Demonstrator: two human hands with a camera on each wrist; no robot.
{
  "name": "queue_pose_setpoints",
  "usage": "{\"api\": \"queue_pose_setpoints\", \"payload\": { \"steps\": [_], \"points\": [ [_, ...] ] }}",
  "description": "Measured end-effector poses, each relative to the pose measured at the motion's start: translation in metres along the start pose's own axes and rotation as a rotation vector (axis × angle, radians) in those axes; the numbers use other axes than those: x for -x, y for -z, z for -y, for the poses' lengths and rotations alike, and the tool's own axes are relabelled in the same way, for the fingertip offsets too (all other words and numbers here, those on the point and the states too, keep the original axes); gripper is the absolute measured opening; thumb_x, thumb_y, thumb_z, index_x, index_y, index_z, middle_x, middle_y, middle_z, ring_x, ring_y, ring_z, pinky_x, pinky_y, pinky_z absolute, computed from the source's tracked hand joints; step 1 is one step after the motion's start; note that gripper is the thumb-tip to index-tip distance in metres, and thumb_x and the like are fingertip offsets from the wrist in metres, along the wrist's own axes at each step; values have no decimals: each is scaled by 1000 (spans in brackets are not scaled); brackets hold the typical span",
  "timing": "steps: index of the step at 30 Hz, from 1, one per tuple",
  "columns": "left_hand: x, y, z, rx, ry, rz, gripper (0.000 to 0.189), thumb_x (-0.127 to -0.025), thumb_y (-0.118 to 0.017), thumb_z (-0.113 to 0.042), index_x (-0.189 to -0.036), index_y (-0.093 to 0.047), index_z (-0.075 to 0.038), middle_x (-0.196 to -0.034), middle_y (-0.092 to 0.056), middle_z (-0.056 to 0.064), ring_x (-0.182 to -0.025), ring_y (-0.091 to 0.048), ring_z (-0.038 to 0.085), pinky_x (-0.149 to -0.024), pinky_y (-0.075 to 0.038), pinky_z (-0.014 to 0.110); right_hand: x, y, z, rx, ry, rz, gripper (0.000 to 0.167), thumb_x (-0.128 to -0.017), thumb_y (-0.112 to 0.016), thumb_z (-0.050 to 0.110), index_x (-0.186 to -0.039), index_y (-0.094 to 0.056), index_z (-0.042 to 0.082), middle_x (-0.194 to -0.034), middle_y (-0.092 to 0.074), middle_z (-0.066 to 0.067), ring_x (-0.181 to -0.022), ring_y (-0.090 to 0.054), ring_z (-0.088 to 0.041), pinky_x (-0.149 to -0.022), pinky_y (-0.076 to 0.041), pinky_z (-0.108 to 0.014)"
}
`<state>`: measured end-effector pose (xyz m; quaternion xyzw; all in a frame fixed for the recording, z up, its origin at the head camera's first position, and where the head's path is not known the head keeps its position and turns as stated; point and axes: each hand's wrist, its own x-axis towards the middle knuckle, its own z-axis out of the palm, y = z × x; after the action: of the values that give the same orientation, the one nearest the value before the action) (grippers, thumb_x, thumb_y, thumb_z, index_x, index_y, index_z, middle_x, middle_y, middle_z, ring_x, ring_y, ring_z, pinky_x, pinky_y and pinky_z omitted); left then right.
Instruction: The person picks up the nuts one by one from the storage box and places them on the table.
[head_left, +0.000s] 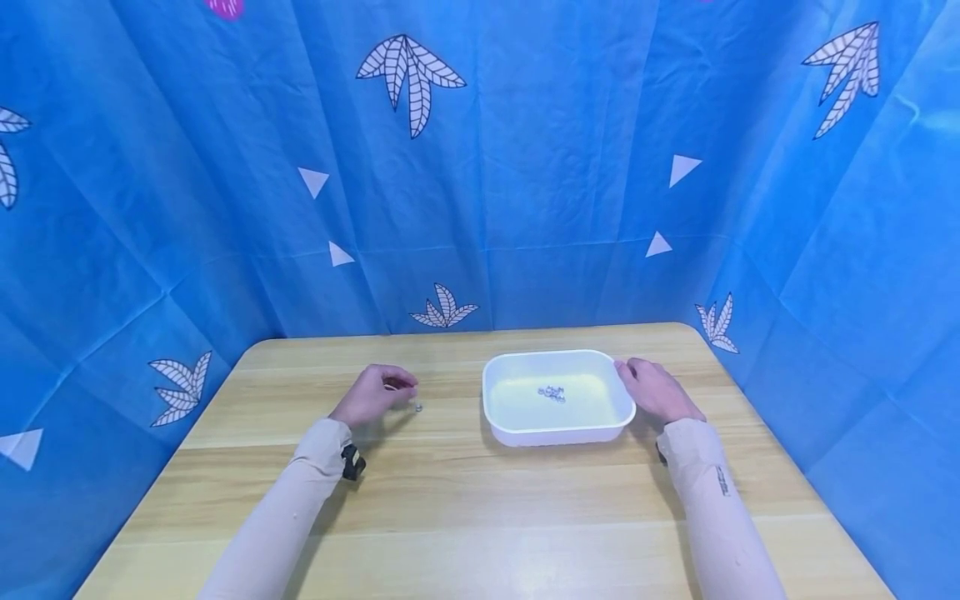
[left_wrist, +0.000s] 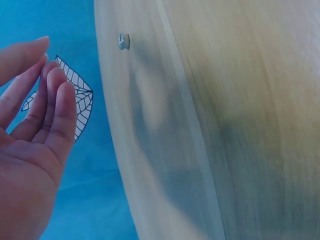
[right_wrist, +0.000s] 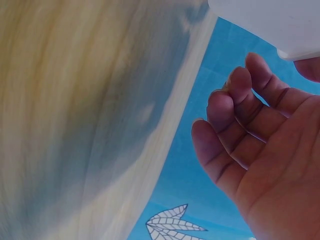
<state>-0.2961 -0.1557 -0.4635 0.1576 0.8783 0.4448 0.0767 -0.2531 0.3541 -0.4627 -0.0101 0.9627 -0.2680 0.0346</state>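
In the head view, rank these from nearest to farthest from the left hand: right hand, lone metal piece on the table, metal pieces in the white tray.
1. Lone metal piece: on the table, close by the left hand.
2. Metal pieces: to the right, clustered inside the white tray.
3. Right hand: at the tray's right end.

The tray [head_left: 555, 437] is white, the small pieces [head_left: 552, 392] silvery, the worktop [head_left: 487, 517] wood-grained, the curtain [head_left: 540, 167] blue with white leaves [head_left: 417, 107].
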Motion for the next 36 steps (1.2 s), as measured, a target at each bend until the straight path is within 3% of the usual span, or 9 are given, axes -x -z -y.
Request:
{"api": "queue_pose_setpoints", "payload": {
  "steps": [8, 15, 19, 36],
  "points": [
    [2, -1, -12, 26, -9, -31, 28, -94, -75, -16, -120, -73, -6, -115, -75, 11, -104, -70, 21, -92, -60, 30, 0, 0, 1, 6, 20, -3, 71, -111, -24, 52, -140, -54, -5, -130, -65, -28, -121, -63, -47, -104, -49, -64],
    [-1, -4, -25, 65, -93, -50, 27, -93, -77, -17, -116, -75, -5, -114, -76, 15, -103, -71, 23, -89, -60, 25, -1, -1, 0, 6, 19, -5, 72, -111, -24, 53, -142, -52, -5, -133, -64, -29, -124, -61, -48, -106, -48, -64],
    [-4, -4, -30, 79, -103, -50, 27, -91, -79, -18, -116, -75, -7, -115, -76, 15, -101, -72, 20, -87, -59, 22, -2, -1, -2, -7, 19, -10, 71, -111, -24, 53, -139, -55, -4, -130, -66, -28, -121, -63, -46, -105, -49, -63],
    [-11, -9, -55, 116, -136, -33, 32, -91, -80, -21, -118, -74, -5, -113, -76, 14, -105, -71, 25, -96, -60, 35, -3, -1, -3, -10, 4, 1, 73, -110, -22, 54, -143, -52, -4, -134, -63, -29, -126, -60, -48, -108, -47, -65]
  ]
}}
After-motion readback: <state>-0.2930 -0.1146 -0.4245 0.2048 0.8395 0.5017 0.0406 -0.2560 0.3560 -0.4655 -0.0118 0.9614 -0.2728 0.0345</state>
